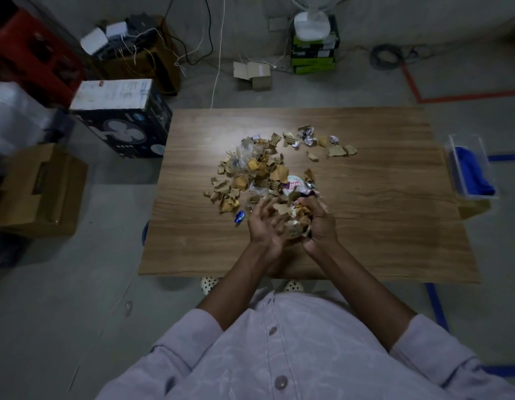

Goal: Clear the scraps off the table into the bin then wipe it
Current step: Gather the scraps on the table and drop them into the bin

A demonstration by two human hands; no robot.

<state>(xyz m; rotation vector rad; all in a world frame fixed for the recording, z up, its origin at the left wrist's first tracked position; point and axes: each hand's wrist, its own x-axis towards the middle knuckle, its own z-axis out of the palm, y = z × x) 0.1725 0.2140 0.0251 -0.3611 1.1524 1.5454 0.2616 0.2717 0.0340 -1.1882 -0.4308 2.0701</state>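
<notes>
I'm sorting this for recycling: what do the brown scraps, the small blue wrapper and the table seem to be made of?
Brown scraps: torn cardboard with a matte finish; some pieces show corrugated ridges.
Blue wrapper: probably foil or glossy plastic, since it is crinkled and glints.
Table: a wood-grain top, smooth with a faint sheen; it could be laminate or real wood.

One rectangular wood-grain table (366, 226). Torn brown cardboard scraps (279, 171): dozens, too jumbled for exact count. Crumpled white paper balls (308, 141): about five. One shiny blue foil wrapper (239, 217). One round white printed lid (294, 184). One clear plastic tub (452, 157); one blue cloth (475, 174) inside. Two hands: left hand (265, 223), right hand (319, 223). One black fan carton (126, 131).
</notes>
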